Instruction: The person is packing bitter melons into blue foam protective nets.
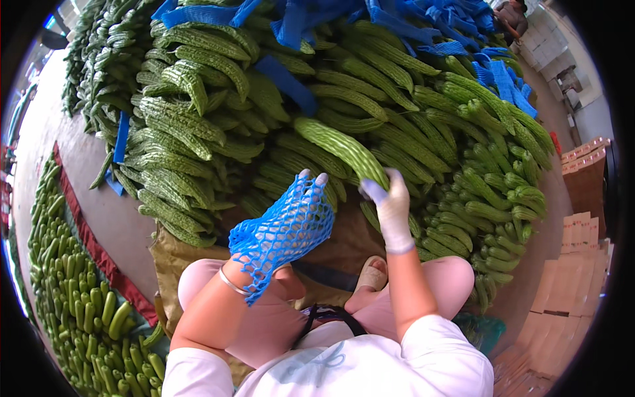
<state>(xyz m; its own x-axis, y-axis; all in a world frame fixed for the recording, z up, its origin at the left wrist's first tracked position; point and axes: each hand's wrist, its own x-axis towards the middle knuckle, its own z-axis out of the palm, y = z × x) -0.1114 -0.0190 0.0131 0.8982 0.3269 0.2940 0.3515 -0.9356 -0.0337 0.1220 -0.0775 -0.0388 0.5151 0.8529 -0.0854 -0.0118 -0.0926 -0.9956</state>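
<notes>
My right hand (389, 208), in a pale glove, is closed round the near end of a long ridged green bitter melon (340, 147). The melon points away to the far left, over the pile. A blue foam net sleeve (284, 221) covers my left hand (314, 198) down to the wrist. Its gloved fingertips poke out of the far end, stretched and slightly apart. The melon's tip is apart from the net. Directly beyond both hands lies a big heap of bitter melons (357, 99).
Blue net sleeves (430, 20) lie in a bunch on the heap's far side. Shorter green gourds (73, 304) cover the floor at left beside a red strip (99, 241). Cardboard boxes (562, 284) stand at right. Another person (510, 20) is at the far right.
</notes>
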